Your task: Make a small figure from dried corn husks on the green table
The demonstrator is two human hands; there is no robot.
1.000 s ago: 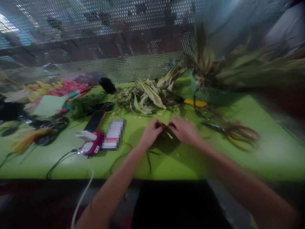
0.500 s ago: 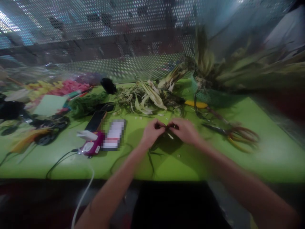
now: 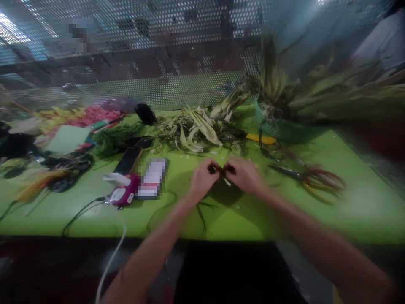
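"Grip status?"
"Left hand [image 3: 203,180] and right hand [image 3: 246,175] pinch a small pale-ended piece [image 3: 227,182] between them, above the green table [image 3: 363,204]."
"Identified?"
"Cannot tell; mostly covered. Scissors [image 3: 301,175] blurred at the handles."

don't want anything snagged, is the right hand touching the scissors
Apart: the head view shows bare green tabletop between the right hand and the nearest tip of the scissors.

Dim light, blur toward the edges

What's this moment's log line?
left hand: pinched | right hand: pinched | pale strip: held between hands | corn husks: beyond hands | scissors: right, on tabletop
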